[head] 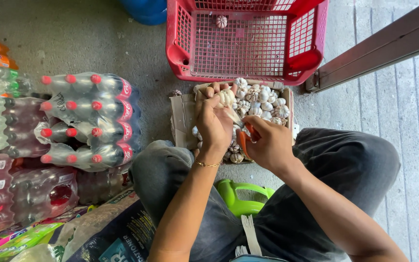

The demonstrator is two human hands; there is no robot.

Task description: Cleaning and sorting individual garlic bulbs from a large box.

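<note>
- The bare grey concrete floor (98, 43) carries everything here; on the right side it has straight grooves.
- A red plastic basket with mesh walls (246, 41) stands on the floor at the top, and one garlic bulb (221, 21) lies inside it.
- A low brown cardboard box full of white garlic bulbs (183, 116) lies just below the basket, touching its front edge.
- Shrink-wrapped packs of dark soda bottles with red caps (90, 121) lie on the floor at the left.
- A blue round container (144, 9) stands at the top edge, left of the basket.
- A small green plastic stool (241, 196) shows between the person's knees.
</note>
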